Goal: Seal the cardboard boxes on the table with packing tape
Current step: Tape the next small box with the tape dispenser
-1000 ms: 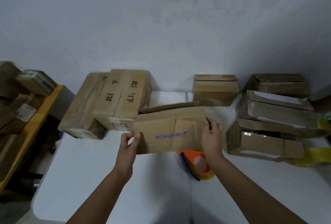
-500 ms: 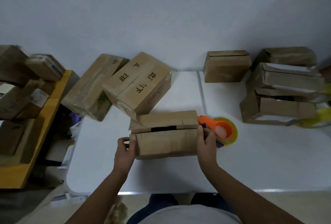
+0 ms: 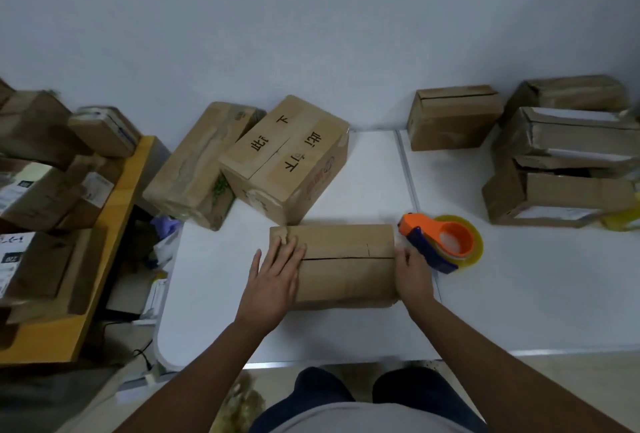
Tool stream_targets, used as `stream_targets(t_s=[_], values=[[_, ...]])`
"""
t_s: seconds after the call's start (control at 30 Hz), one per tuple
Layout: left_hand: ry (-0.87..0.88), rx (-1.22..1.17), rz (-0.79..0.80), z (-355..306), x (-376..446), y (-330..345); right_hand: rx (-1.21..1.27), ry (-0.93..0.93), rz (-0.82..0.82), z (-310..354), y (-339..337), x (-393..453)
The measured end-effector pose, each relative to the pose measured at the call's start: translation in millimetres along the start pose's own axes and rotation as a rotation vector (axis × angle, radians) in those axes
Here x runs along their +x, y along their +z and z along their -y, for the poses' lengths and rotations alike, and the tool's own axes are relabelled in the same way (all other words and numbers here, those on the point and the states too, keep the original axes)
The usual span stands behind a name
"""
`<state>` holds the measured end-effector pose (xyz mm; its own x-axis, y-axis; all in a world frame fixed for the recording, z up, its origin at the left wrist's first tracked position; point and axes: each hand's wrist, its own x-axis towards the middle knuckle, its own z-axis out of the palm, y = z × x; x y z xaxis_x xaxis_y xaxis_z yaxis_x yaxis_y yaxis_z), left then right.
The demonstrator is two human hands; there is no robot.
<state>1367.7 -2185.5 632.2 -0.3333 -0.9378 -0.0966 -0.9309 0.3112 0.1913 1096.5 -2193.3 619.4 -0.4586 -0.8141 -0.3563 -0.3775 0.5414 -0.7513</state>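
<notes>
Since the earlier frame, my left hand (image 3: pixel 273 280) had flattened onto the box (image 3: pixel 341 266), fingers straight; my right hand (image 3: pixel 412 275) cupped its right end. Its seam ran left-right on the surface (image 3: pixel 519 294), tape dispenser (image 3: pixel 441 242) nearest my right hand.

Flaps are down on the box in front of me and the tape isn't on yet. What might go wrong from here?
1. The seam on the box still gapes; if the left hand lifts off, the flaps may spring up before tape lands.
2. The tape dispenser lies just past the right hand; reaching for it leaves that end unsteadied, so the box may slide.
3. The torn flap corner beside the left fingers might catch or wrinkle the tape.
</notes>
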Motion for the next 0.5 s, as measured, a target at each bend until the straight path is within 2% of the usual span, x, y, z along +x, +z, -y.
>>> stream_targets(t_s=[0.07, 0.2, 0.3, 0.37, 0.43, 0.5], values=[[-0.039, 0.015, 0.01, 2, -3, 3, 0.002, -0.033, -0.049, -7, -15, 8], [-0.034, -0.045, 0.023, 5, -6, 10, -0.398, -0.157, -0.143, -28, -45, 47], [-0.076, -0.234, 0.002, -1, -8, 4, -0.586, -0.093, 0.014, -37, -54, 79], [-0.091, -0.237, -0.032, -6, -10, -1, -0.621, -0.032, 0.125, -43, -53, 94], [-0.112, -0.254, -0.031, -11, -12, -3, -0.652, -0.022, 0.143, -48, -50, 101], [-0.134, -0.277, -0.019, -16, -15, -4, -0.643, -0.065, 0.084, -41, -55, 97]])
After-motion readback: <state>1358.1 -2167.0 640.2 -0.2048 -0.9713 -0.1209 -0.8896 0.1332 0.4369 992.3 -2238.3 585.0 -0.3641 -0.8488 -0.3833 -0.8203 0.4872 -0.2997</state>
